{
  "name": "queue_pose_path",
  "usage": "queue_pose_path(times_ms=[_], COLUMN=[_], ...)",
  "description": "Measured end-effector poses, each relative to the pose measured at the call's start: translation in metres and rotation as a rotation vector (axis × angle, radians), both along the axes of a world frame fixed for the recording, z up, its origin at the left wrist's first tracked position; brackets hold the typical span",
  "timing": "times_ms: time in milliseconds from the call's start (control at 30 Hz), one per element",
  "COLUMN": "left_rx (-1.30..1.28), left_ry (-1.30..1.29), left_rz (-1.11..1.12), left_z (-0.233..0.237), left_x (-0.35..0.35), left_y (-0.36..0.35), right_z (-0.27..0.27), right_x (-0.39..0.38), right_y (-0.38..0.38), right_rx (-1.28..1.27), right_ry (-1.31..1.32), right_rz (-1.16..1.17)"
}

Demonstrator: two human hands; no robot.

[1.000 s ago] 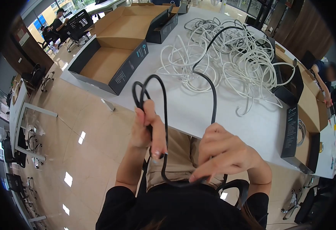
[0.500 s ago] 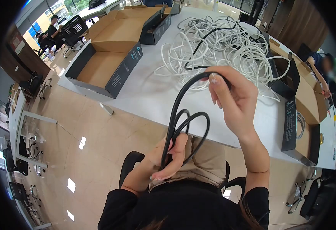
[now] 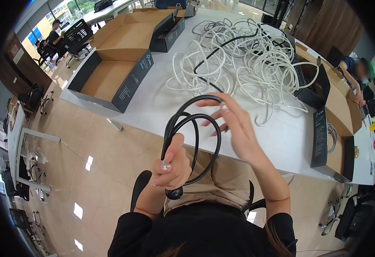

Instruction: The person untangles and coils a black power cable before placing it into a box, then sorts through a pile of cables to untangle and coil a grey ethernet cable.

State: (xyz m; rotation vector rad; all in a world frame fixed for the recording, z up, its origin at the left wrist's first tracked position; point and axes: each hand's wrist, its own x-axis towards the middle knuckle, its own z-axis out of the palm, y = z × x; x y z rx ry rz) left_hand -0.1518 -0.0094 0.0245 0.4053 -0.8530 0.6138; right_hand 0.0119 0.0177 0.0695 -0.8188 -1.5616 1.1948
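Note:
My left hand (image 3: 172, 165) is closed around a coiled black cable (image 3: 216, 141) in front of my lap. A thick black cable end (image 3: 174, 193) sticks out below that fist. My right hand (image 3: 236, 126) is at the table's near edge, with the upper arc of the cable running between its thumb and index finger. Its other fingers are loosely spread. Past this hand, the black cable continues into a tangled heap of white and grey cables (image 3: 264, 64) on the white table (image 3: 153, 100).
An open black cardboard box (image 3: 129, 88) stands at the table's left. On the right, another open box (image 3: 320, 141) holds a coiled grey cable (image 3: 332, 138). Further open boxes are behind. A person (image 3: 350, 70) is at the far right; other people sit at the back left.
My right hand has come down and left with the cable, its fingers loosening. My left hand has risen slightly, turned and closed round the loops; the thick cable end now shows beneath it.

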Motion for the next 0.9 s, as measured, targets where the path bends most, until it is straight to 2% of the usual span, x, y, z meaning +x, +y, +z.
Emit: queue_pose_path(times_ms=[100, 167, 233, 333, 367, 500, 533, 600, 700, 800, 900], left_rx=[0.080, 0.132, 0.196, 0.170, 0.138, 0.041, 0.007, -0.063, 0.020, 0.035, 0.129], left_ry=[-0.032, -0.047, -0.064, 0.014, 0.068, 0.556, 0.591, 0.660, 0.903, 1.051, 1.026], left_rz=[-0.012, -0.050, -0.097, 0.046, 0.109, 0.512, 0.529, 0.563, 0.673, 0.814, 0.901], left_z=[0.004, 0.004, 0.000, -0.007, -0.012, -0.019, -0.019, -0.019, -0.010, -0.012, -0.009], left_x=[0.005, 0.007, 0.010, 0.013, 0.012, 0.000, -0.006, -0.017, -0.023, -0.022, -0.022], left_y=[0.001, 0.003, 0.008, 0.007, 0.005, -0.005, -0.003, 0.003, 0.003, -0.012, -0.023], right_z=[-0.013, -0.018, -0.018, -0.019, -0.021, -0.024, -0.027, -0.036, -0.026, -0.025, -0.015], right_x=[-0.010, -0.019, -0.028, -0.016, -0.013, -0.006, -0.007, -0.011, -0.003, 0.001, 0.013], right_y=[-0.003, -0.009, -0.013, -0.012, -0.010, -0.015, -0.010, -0.012, -0.018, -0.025, -0.024], right_rx=[0.067, 0.041, -0.097, -0.160, -0.114, 0.388, 0.587, 0.735, 0.835, 0.907, 0.883], right_ry=[-0.005, 0.133, 0.394, 0.308, 0.326, -0.158, -0.202, -0.257, -0.505, -0.581, -0.422], right_rz=[0.079, 0.112, 0.153, 0.133, 0.101, -0.254, -0.210, -0.215, -0.165, -0.205, -0.050])
